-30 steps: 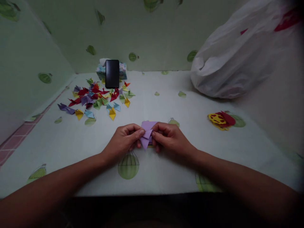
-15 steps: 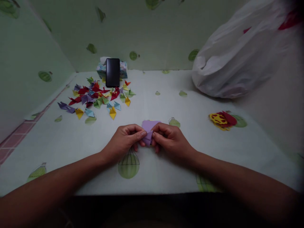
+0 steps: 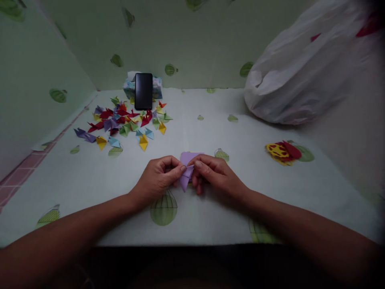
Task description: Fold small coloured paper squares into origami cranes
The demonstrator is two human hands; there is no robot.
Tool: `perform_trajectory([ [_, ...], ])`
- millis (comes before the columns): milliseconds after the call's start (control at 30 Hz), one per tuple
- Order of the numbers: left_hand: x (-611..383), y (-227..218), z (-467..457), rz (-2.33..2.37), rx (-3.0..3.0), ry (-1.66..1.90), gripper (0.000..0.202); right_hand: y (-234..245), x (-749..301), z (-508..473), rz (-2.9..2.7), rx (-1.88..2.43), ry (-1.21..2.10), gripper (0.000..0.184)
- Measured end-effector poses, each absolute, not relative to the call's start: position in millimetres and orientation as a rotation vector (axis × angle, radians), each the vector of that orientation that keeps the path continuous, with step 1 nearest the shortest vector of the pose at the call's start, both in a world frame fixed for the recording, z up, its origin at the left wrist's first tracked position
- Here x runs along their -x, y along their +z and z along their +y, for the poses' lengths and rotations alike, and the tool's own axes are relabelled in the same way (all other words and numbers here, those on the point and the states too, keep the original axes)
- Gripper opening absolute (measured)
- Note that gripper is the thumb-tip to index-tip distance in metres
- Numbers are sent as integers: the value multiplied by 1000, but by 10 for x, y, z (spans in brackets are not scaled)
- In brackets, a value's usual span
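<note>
Between my hands is a small purple piece of folded paper [image 3: 185, 180], its narrow point hanging down toward me. My left hand [image 3: 161, 174] pinches its upper left side between thumb and fingers. At its right corner, my right hand [image 3: 215, 171] is closed with thumb and index finger against the fold; its other fingers curl beneath. A flat purple paper sheet [image 3: 189, 156] lies on the table just behind, partly covered by my hands. Whatever lies under that sheet is mostly hidden, with a bit of yellow at its lower edge.
Several colourful folded paper cranes [image 3: 126, 124] lie in a heap at the back left. A phone [image 3: 143, 91] leans on a tissue box [image 3: 157, 87]. A white plastic bag [image 3: 288, 88] stands at the back right, with red and yellow cut-outs [image 3: 278, 151] before it.
The folded purple paper has turned so that its point now hangs lower. My right thumb has shifted up over the fold. The left hand keeps its pinch.
</note>
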State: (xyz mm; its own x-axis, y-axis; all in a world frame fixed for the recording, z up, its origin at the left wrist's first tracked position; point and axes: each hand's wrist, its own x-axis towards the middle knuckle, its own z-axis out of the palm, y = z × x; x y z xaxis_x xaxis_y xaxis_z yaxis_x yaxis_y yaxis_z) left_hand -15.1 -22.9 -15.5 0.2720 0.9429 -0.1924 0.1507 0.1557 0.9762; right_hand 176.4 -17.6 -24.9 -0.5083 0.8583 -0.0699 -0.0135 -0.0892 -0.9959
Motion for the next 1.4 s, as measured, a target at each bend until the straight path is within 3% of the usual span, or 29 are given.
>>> perform_trajectory([
  [433,214,-203,-195,1075,-1334,773,31,-196,-1791,-181,-1580,1042,1529,31],
  [600,202,-177,-199,1092,-1305,787,23,-202,-1789,-182,-1576,1042,1493,30],
  [1000,164,-161,-204,1076,-1278,903,13,-232,-1795,-158,-1596,1054,1565,34],
  [1400,161,-193,-245,923,-1469,1056,16,-204,-1756,-190,-1579,1034,1680,37],
])
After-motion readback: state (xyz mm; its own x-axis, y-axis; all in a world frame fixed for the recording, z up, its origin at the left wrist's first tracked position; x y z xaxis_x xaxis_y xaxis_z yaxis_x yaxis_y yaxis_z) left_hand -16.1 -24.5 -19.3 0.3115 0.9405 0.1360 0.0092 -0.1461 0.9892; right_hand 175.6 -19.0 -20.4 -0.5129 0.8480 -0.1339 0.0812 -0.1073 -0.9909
